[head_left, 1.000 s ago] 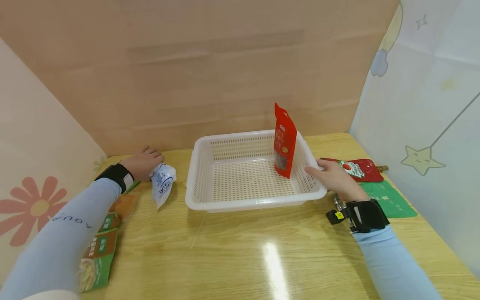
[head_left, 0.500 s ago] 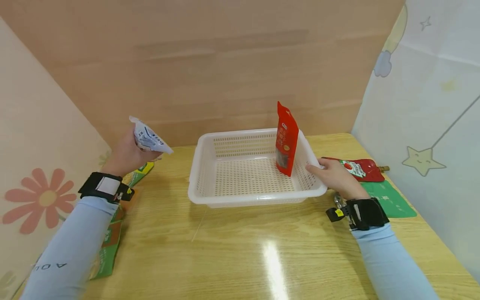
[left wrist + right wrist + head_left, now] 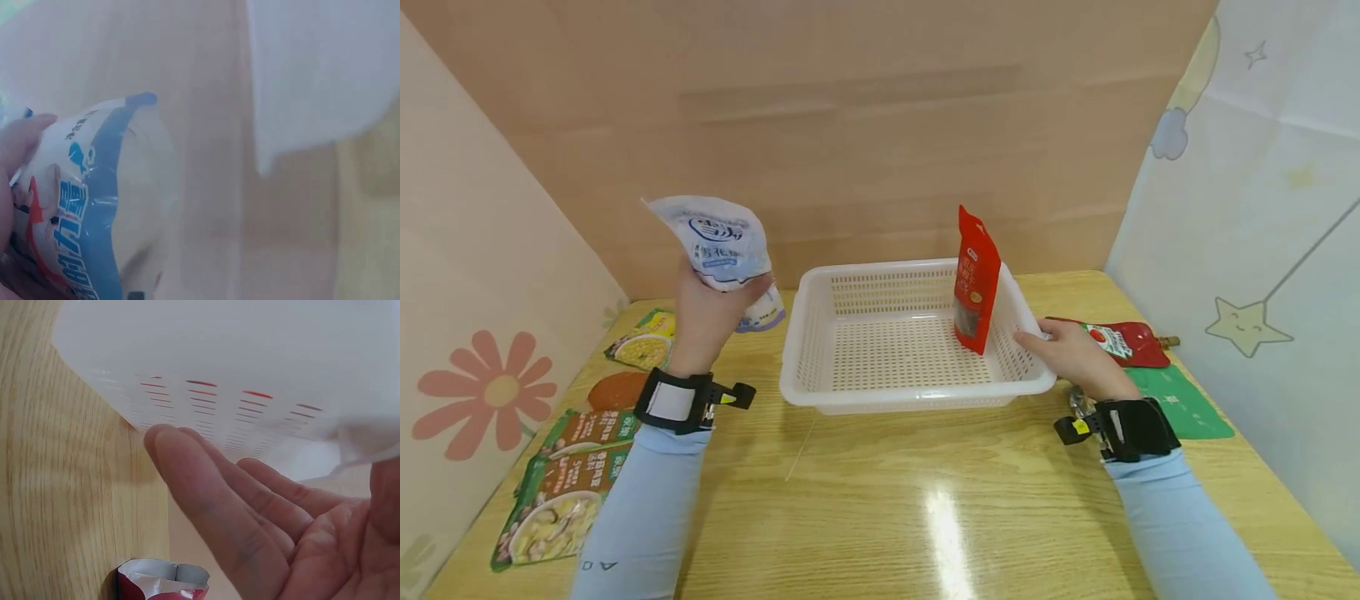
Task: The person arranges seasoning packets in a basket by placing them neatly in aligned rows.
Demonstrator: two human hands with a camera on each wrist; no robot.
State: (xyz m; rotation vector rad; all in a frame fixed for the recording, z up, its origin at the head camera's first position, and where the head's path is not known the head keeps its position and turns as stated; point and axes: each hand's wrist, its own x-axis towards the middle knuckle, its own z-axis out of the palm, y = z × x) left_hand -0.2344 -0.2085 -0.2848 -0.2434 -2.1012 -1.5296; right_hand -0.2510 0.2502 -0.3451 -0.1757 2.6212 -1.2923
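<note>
In the head view my left hand (image 3: 709, 321) grips a white and blue plastic food bag (image 3: 722, 237) from below, raised over the left side of the table. The left wrist view shows the blue-edged end of the bag (image 3: 94, 200) with fingers around its side. A white perforated plastic basket (image 3: 917, 406) stands mid-table. My right hand (image 3: 1078, 358) holds its right rim, thumb on top. Seen from the right wrist, the fingers (image 3: 206, 494) reach under the rim along the outer wall. A red snack pouch (image 3: 976, 292) stands upright inside the basket's right end.
On the left lie brown and green food packets (image 3: 561, 500), an orange-brown item (image 3: 616, 390) and a yellow-green packet (image 3: 646, 340). Right of the basket lie a red spouted ketchup pouch (image 3: 1133, 343) and a green pouch (image 3: 1180, 404). Walls enclose the table's back and sides.
The left hand has lifted the white and blue bag off the back left of the table and brought it up and rightward, toward the basket. My right hand stays on the rim.
</note>
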